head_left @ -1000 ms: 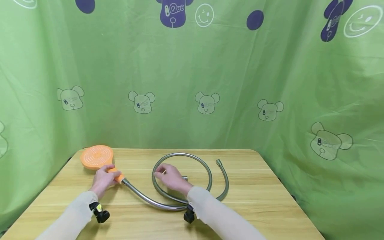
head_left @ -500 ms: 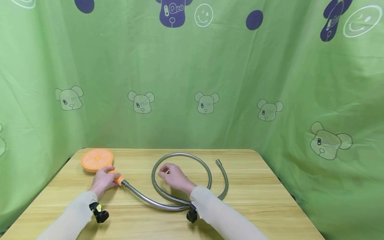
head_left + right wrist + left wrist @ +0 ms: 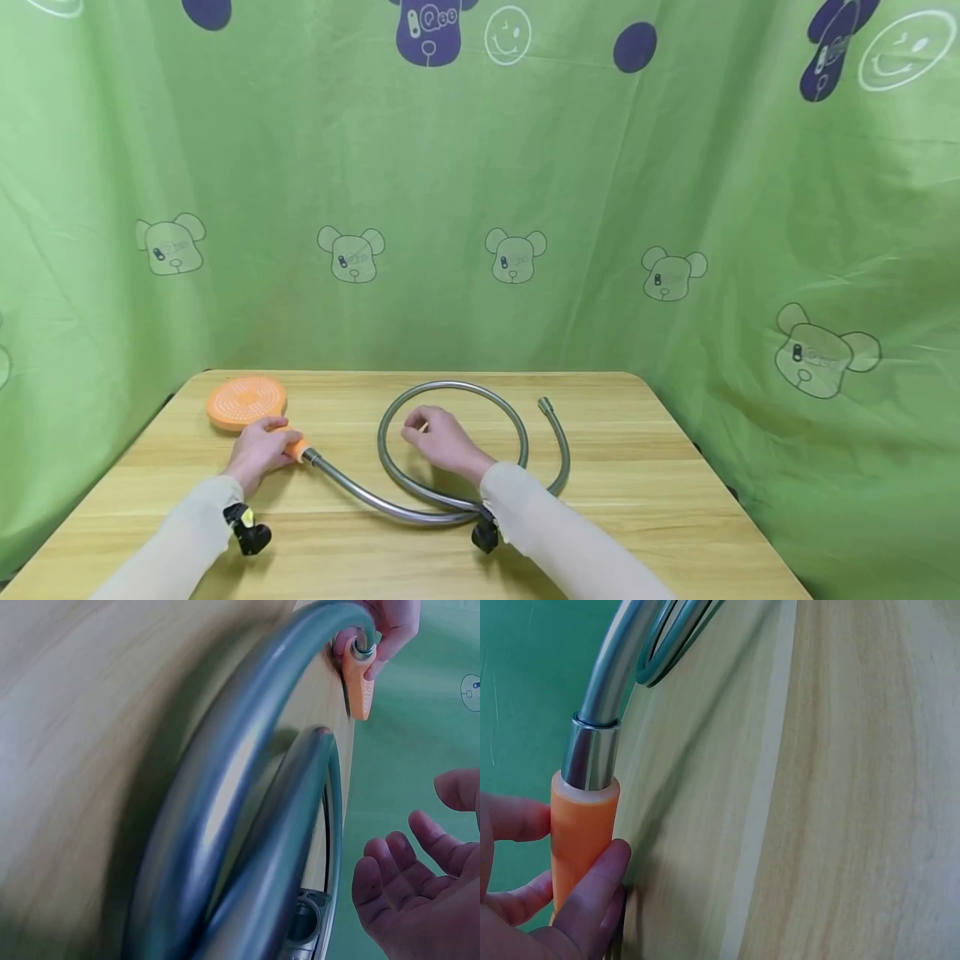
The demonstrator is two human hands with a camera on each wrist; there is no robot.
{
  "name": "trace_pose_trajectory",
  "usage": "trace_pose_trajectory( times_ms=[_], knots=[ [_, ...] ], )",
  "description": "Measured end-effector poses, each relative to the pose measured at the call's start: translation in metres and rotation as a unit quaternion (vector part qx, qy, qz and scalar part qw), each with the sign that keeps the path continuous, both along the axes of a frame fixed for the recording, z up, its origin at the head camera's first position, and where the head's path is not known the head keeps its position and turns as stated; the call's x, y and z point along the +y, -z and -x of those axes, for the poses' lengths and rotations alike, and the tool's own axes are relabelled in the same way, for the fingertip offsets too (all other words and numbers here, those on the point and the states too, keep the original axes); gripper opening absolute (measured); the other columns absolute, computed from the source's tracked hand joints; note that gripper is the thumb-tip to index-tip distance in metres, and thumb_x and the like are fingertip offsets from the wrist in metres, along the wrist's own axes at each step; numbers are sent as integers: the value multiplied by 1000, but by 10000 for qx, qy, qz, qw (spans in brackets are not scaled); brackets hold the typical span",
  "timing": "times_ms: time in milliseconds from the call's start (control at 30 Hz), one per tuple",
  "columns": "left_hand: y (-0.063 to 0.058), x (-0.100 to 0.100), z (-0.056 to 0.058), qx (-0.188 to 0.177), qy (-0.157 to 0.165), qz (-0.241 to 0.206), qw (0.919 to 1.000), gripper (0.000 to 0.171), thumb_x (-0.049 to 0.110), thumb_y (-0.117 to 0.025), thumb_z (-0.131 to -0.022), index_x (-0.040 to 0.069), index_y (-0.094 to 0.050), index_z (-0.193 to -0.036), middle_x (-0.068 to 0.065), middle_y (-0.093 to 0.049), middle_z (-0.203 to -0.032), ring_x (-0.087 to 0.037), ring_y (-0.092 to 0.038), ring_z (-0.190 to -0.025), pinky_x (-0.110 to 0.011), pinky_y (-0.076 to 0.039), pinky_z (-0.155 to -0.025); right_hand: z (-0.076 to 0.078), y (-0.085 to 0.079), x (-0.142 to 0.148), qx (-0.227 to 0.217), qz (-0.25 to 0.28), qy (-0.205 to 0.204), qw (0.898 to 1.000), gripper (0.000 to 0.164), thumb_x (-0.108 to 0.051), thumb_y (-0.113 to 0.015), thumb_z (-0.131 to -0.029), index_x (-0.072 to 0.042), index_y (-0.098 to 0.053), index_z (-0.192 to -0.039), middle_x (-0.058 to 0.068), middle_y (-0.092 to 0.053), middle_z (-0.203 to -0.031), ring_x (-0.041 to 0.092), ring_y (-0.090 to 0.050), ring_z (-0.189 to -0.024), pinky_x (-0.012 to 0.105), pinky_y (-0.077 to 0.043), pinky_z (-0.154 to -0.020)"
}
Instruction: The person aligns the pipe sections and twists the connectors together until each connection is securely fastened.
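Note:
An orange shower head [image 3: 246, 402] lies face up at the table's back left. My left hand [image 3: 258, 454] grips its handle, with thumb and fingers around the orange grip [image 3: 583, 829] just behind the metal hose nut [image 3: 590, 756]. From there a silver shower hose [image 3: 397, 510] runs right and coils into one large loop; its free end [image 3: 546, 406] points to the back. My right hand [image 3: 447, 442] hovers over the loop, fingers loosely bent and holding nothing. Beneath it, a grey fitting with a round hole [image 3: 306, 922] shows in the right wrist view, hidden in the head view.
The wooden table [image 3: 660, 517] has its back edge just behind the shower head and the hose loop. A green printed curtain [image 3: 442, 325] hangs behind and along both sides. Black wrist cameras [image 3: 247, 531] hang under both sleeves, the right one overlapping the hose.
The shower head's face has tipped down lower towards the table, in the left hand's hold. My right hand has drifted slightly right within the loop, hiding the small fitting below it.

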State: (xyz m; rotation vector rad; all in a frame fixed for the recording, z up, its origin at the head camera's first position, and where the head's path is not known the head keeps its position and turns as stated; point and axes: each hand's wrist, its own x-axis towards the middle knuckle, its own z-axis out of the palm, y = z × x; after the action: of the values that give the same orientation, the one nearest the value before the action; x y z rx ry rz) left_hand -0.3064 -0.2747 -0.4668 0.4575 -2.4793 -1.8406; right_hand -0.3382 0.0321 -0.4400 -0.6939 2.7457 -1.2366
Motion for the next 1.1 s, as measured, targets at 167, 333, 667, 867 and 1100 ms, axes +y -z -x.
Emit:
trace_pose_trajectory(
  times_ms=[167, 333, 667, 867, 1100],
  knots=[
    [-1, 1, 0, -20, 90, 70, 9999, 63, 11, -64, -93, -10, -37, -146, -38, -47, -131, -17, -66, -84, -32, -62, -77, 2, 2, 6, 93, -90, 62, 9999, 18, -25, -64, -98, -11, -67, -108, 0, -64, -103, 14, -58, -90, 31, -52, -81],
    [1, 0, 1, 30, 123, 252, 9996, 61, 12, -64, -93, -10, -39, -144, -37, -51, -128, -15, -66, -79, -29, -62, -72, 5, 3, 10, 105, -109, 104, 9998, 17, -24, -64, -98, -10, -67, -108, 1, -65, -103, 14, -58, -89, 32, -52, -81],
    [-2, -1, -1, 69, 130, 1014, 9947, 60, 14, -62, -90, -9, -43, -142, -43, -38, -129, -23, -64, -82, -30, -62, -66, 6, 1, 23, -5, -14, 167, 9999, 18, -22, -63, -98, -8, -66, -110, 4, -64, -105, 14, -59, -83, 30, -54, -74],
    [-12, 0, -3, 40, 16, 2034, 9791, 58, 24, -62, -88, -4, -50, -137, -37, -47, -121, -28, -64, -72, -33, -54, -63, 9, 2, 35, 47, -80, 251, 9996, 18, -22, -63, -98, -9, -66, -109, 4, -64, -105, 14, -59, -88, 31, -53, -78],
    [-24, 8, -2, 186, 145, 2830, 9588, 54, 33, -60, -92, -1, -55, -134, -35, -46, -132, -48, -47, -120, -60, -43, -96, 14, 5, 50, 89, -113, 380, 9992, 22, -22, -63, -98, -6, -66, -113, 5, -65, -107, 16, -59, -90, 33, -54, -81]
  ],
)
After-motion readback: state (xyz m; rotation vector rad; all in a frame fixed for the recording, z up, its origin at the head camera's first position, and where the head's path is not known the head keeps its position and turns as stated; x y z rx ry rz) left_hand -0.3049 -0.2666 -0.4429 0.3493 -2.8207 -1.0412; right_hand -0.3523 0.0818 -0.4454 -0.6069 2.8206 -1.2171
